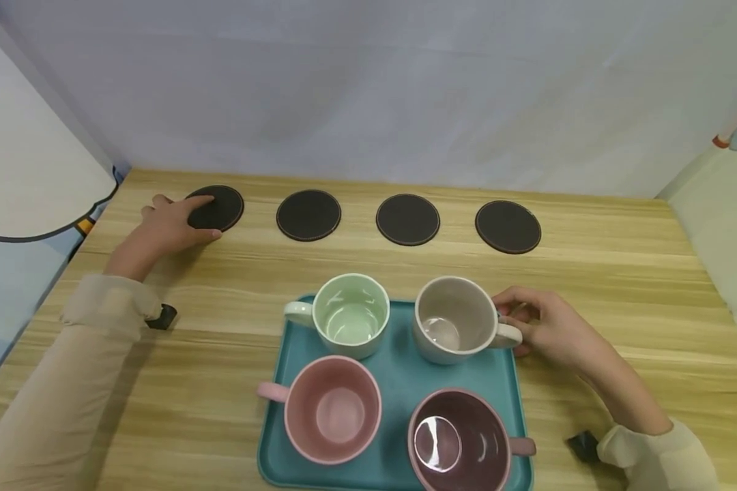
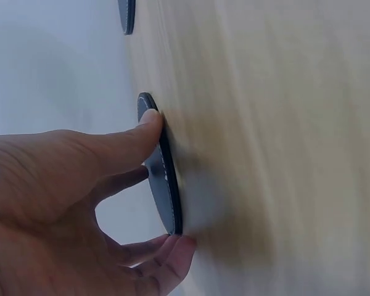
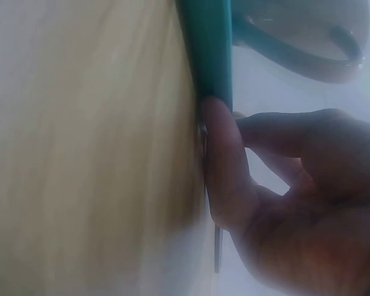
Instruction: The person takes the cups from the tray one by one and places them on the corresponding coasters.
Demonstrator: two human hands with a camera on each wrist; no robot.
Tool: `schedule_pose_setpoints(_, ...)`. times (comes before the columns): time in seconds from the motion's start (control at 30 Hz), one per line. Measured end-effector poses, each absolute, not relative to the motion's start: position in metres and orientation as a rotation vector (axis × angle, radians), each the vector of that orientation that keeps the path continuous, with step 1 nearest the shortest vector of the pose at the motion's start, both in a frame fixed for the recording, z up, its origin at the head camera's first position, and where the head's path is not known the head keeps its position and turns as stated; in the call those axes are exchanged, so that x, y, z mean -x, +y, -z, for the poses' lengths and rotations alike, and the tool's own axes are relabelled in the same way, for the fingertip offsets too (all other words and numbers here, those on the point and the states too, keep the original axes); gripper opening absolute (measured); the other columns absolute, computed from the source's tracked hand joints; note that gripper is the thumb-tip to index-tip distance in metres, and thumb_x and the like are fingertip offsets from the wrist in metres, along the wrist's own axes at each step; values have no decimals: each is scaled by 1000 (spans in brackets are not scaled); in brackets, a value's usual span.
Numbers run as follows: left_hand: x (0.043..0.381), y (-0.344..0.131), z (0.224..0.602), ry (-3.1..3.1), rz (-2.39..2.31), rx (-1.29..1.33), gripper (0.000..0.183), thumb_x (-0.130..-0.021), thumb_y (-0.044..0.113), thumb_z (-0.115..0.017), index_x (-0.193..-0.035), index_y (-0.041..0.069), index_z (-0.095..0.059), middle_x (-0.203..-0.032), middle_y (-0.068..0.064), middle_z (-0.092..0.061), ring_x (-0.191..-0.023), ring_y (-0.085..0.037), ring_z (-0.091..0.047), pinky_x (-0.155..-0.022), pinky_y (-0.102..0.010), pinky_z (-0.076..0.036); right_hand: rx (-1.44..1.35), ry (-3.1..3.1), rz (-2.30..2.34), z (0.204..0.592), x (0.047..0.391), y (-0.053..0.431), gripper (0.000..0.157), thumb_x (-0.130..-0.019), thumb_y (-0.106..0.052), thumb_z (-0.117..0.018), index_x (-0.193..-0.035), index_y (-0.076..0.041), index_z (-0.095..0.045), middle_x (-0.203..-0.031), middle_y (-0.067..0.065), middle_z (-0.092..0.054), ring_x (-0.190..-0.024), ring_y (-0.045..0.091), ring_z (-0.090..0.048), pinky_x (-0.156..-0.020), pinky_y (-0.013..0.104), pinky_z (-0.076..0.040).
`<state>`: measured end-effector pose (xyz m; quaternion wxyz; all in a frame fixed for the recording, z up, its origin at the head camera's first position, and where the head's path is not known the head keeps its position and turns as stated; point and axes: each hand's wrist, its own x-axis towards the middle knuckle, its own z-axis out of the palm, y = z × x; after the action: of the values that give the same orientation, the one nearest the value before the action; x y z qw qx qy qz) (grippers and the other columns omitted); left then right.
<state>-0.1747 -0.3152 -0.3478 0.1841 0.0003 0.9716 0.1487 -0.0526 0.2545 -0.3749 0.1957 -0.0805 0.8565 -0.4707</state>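
At the far left, my left hand (image 1: 168, 228) holds a round black coaster (image 1: 227, 208) by its edges. In the left wrist view, the thumb is on one side of the coaster (image 2: 163, 179) and fingertips are at the other. My right hand (image 1: 553, 327) grips the edge of the teal tray (image 1: 399, 382) near its far right corner, just beyond the grey mug's handle. On the tray stand a pale green mug (image 1: 351, 317), the grey mug (image 1: 451, 320), a pink mug (image 1: 334, 412) and a dark mauve mug (image 1: 460, 443).
Three more black coasters, a second (image 1: 309, 215), a third (image 1: 408, 219) and a fourth (image 1: 508, 226), lie in a row along the back of the wooden table (image 1: 209, 395). A pale cloth wall (image 1: 374, 102) rises behind it. The mug handles stick out sideways.
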Motion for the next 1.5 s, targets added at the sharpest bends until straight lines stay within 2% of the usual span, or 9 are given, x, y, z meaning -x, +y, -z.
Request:
schedule_pose_setpoints(0.1, 168, -320, 350, 2759, -466, -7, 82, -106, 35, -58, -167, 6, -11, -152, -55, -9, -138, -77, -9, -107, -83, -23, 229, 2397, 1322, 375, 53, 254, 33, -96, 2, -67, -129, 0, -68, -111, 17, -70, -87, 12, -68, -64, 34, -64)
schedule_pose_setpoints(0.37, 139, -320, 348, 2796, -560, 55, 85, -106, 37, -60, -168, 11, -7, -154, -53, -7, -136, -78, -16, -103, -84, -30, 230, 2359, 1354, 375, 52, 256, 33, -97, 2, -65, -130, 2, -66, -110, 19, -68, -88, 9, -69, -67, 36, -65)
schedule_pose_setpoints(0.57, 120, -314, 351, 2827, -574, -26, 76, -105, 31, -61, -167, 10, -21, -154, -51, -22, -140, -70, -23, -104, -83, -31, 207, 2351, 1403, 377, 48, 259, 37, -97, 4, -65, -133, 3, -64, -109, 11, -69, -90, 6, -69, -69, 36, -65)
schedule_pose_setpoints(0.7, 110, -308, 353, 2833, -596, -60, 72, -105, 29, -63, -164, 8, -28, -153, -49, -28, -141, -67, -26, -105, -82, -32, 209, 2396, 1397, 379, 47, 261, 33, -101, -3, -65, -133, 3, -63, -104, 4, -74, -86, 4, -70, -68, 35, -65)
schedule_pose_setpoints(0.93, 93, -303, 351, 2849, -603, -126, 67, -104, 24, -65, -161, 5, -35, -149, -47, -36, -136, -66, -34, -105, -80, -34, 219, 2480, 1311, 378, 41, 255, 31, -101, -2, -65, -132, 1, -65, -112, 19, -69, -84, 4, -69, -64, 34, -65)
schedule_pose_setpoints(1.1, 82, -292, 342, 2875, -648, -267, 60, -103, 21, -67, -157, 6, -44, -142, -39, -49, -124, -57, -51, -94, -70, -47, 223, 2514, 1277, 378, 40, 252, 32, -100, -1, -65, -133, -1, -65, -116, 22, -67, -86, 2, -67, -63, 32, -64)
schedule_pose_setpoints(1.27, 66, -273, 338, 2759, -859, -398, 51, -106, 24, -63, -154, 10, -51, -145, -24, -58, -122, -44, -62, -95, -61, -55, 252, 2492, 1277, 377, 43, 253, 34, -99, 3, -64, -132, 0, -65, -115, 22, -69, -86, 4, -68, -63, 33, -64)
schedule_pose_setpoints(1.33, 59, -265, 337, 2689, -953, -442, 47, -107, 24, -61, -152, 13, -54, -142, -19, -64, -121, -37, -66, -96, -54, -57, 264, 2476, 1279, 375, 44, 254, 35, -98, 6, -63, -132, 0, -65, -113, 22, -69, -85, 6, -68, -63, 34, -64)
schedule_pose_setpoints(1.5, 50, -248, 333, 2464, -1151, -524, 38, -109, 25, -56, -147, 20, -58, -127, -8, -74, -108, -26, -72, -84, -34, -60, 278, 2439, 1295, 371, 46, 255, 37, -95, 9, -62, -132, 3, -64, -107, 21, -67, -83, 8, -69, -63, 35, -65)
